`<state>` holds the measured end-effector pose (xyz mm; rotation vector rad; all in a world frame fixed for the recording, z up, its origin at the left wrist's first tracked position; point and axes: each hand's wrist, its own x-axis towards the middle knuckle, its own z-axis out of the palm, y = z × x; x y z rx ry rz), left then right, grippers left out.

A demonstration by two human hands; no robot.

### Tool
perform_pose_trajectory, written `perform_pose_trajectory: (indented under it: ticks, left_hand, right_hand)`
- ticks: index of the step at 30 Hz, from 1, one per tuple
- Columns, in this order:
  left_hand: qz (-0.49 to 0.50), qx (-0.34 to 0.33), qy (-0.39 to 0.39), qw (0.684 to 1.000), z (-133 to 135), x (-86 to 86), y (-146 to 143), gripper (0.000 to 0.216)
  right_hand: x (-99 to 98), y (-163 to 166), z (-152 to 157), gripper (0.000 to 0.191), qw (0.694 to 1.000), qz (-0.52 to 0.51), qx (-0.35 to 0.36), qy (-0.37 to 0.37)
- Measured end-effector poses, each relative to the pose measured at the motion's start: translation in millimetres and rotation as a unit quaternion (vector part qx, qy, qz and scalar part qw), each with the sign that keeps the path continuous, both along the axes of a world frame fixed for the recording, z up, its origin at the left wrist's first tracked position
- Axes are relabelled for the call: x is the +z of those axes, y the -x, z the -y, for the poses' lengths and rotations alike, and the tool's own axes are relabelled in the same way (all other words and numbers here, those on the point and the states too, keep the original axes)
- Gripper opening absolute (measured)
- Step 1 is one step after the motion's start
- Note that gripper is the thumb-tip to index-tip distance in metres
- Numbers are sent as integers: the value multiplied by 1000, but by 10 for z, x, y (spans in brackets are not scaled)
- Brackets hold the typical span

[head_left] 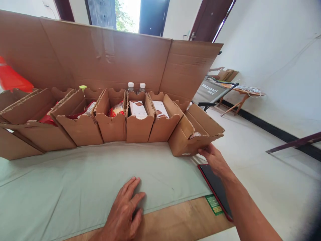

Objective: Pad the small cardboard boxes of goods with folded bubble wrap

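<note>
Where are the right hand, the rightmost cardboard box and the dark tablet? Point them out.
right hand (213, 159), head view, back of the hand.
rightmost cardboard box (184, 140), head view, front wall.
dark tablet (215, 187), head view, screen.

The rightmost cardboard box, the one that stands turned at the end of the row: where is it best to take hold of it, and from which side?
Probably by the front right corner of the rightmost cardboard box, coming from the right. The right hand already touches that corner, and this side is free, while its left side is close to the neighbouring box. The open top flaps look too thin to grip. The left hand lies flat on the green cloth.
</note>
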<state>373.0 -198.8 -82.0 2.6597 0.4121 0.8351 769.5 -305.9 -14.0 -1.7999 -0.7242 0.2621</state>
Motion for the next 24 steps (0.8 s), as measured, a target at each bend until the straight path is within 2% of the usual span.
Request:
perform_pose_trajectory:
  ticks: [4,10,19,24]
  left_hand:
    - [-4,-2,-31,999,-16,0,-11,45]
    - [-33,-24,-64,997,-57,-178,28,51]
    - [-53,-29,-65,996,-61,-197,34,52]
    - [-57,-25,-55,997,-47,-184,20,53]
  right_hand:
    - [22,-254,-281,45,1000,-6,10,2]
    - [-27,-407,-560,42,1000,-12,18,10]
    - [-87,-414,-652,49,1000,-10,2,2]
    - [-95,-368,-588,33,999,-18,-10,27]
